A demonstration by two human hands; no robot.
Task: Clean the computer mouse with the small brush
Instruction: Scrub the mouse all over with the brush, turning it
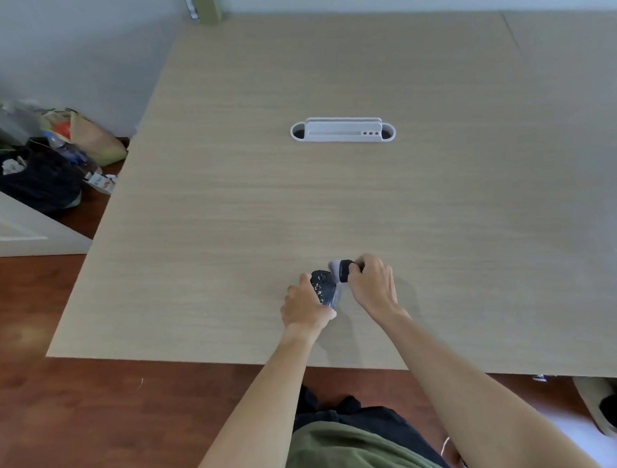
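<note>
1. White oblong holder (342, 131) stands mid-tabletop, well apart from the hands. A dark round opening at each end; between them a raised slotted section with three small red dots on its front. What sits in the openings cannot be made out.
2. Green box (206, 8) at the far edge of the tabletop (229, 201), against the wall; something striped stands in it, too cut off to name.
3. On the floor to the left: a black bag (36, 183), a brown paper bag (87, 136) with coloured packaging in it, a plastic bottle (66, 149) lying between them.
4. Computer mouse (323, 288), black, near the front edge of the tabletop. Left hand (308, 307) grips it from the left side, fingers curled round its body, thumb on the far end.
5. Right hand (371, 284) pinches the small brush (343, 270); fingers curled tight on its dark handle. Pale bristle end points left, touching or just beside the mouse's far end; blur hides which.
6. Nothing stands between holder and hands.
</note>
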